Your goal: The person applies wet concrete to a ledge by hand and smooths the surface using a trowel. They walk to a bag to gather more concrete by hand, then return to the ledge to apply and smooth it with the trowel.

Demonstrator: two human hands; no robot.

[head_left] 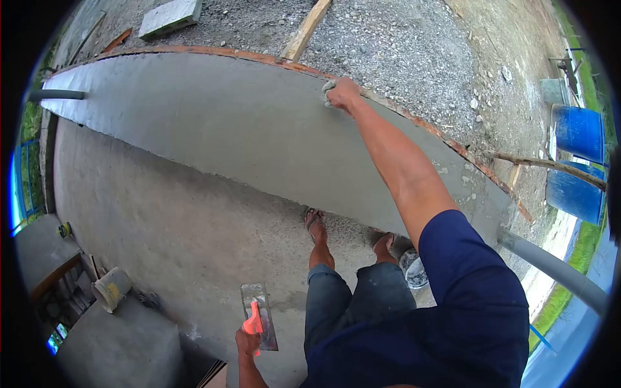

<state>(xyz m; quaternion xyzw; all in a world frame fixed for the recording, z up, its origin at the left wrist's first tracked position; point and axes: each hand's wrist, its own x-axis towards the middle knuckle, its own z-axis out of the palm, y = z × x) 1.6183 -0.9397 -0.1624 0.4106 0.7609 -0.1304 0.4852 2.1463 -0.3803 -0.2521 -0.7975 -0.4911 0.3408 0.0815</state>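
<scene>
My left hand point(247, 343) is closed around the orange handle of a finishing trowel point(268, 330), low in the view beside my legs. The trowel's flat, rectangular blade is smeared with grey cement. Far in front, my right arm reaches across a long slab of wet grey cement point(213, 116). Its hand point(344, 96) grips a small, soft-looking grey lump point(328, 92) at the slab's far edge; I cannot tell whether it is a sponge or a rag. Reddish form boards point(446, 139) line that edge. Most of the slab looks smooth, with rougher patches at the right.
A cement-stained bucket point(414, 268) stands by my right foot. Another bucket point(111, 289) lies tipped at left. Grey pipes point(550, 268) rise at both slab ends. Gravel point(401, 52), a wooden brace point(307, 29) and a concrete block point(169, 18) lie beyond; blue drums point(577, 134) stand right.
</scene>
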